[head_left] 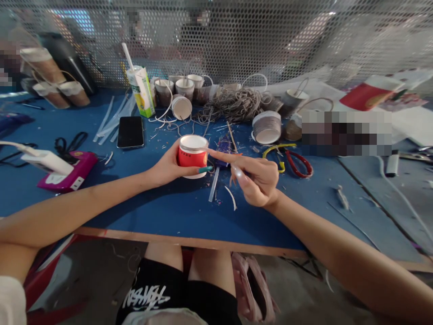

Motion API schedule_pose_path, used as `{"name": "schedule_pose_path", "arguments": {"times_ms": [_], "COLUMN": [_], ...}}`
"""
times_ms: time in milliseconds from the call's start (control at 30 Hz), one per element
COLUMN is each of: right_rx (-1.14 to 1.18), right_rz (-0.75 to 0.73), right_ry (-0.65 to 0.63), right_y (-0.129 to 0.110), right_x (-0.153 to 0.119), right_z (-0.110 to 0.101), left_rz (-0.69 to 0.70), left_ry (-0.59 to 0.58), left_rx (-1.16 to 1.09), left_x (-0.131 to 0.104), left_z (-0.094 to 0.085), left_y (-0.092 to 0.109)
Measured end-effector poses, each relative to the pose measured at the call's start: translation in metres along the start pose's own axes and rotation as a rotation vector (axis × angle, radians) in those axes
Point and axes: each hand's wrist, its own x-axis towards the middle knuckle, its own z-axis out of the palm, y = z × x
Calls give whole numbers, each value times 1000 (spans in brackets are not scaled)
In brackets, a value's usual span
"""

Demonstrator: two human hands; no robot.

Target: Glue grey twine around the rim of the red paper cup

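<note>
My left hand [167, 167] is wrapped round a red paper cup [189, 159] with a white rim, held upright just above the blue table. Its thumb, with a green nail, lies across the front of the cup. From the right, my right hand [255, 178] reaches in with the index finger stretched out, its tip at the cup's side just below the rim. The other fingers of that hand are curled and I see nothing in them. Behind it lies a dark blue object [223, 145], partly hidden. A clear stick [214, 184] and a white strip [230, 197] lie below the hands.
Several string-wrapped cups [165, 90] and a heap of grey cord [237, 104] line the back, before a perforated metal screen [230, 40]. Left are a phone [130, 132], a drink carton [141, 92] and a purple power strip [72, 174]. Right are red-handled pliers [298, 163].
</note>
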Motion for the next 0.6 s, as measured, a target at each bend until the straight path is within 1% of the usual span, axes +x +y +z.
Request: {"name": "schedule_pose_path", "arguments": {"times_ms": [100, 133, 200, 300, 400, 500, 600], "right_rx": [3, 1, 14, 57, 79, 56, -15], "right_rz": [-7, -17, -15, 33, 94, 125, 89], "right_ry": [44, 33, 50, 179, 308, 321, 342], "right_y": [-2, -2, -1, 5, 9, 10, 10], "right_x": [2, 3, 1, -2, -3, 1, 4], "right_z": [-1, -1, 1, 5, 9, 11, 10], "left_rz": [-2, -7, -16, -29, -54, -62, -64], "left_ry": [11, 14, 12, 13, 29, 8, -36], "left_rx": [6, 1, -18, -76, -194, -301, -370], "left_x": [0, 0, 0, 0, 1, 1, 0], "left_z": [1, 1, 2, 3, 2, 1, -1], "left_y": [1, 2, 3, 4, 3, 3, 4]}}
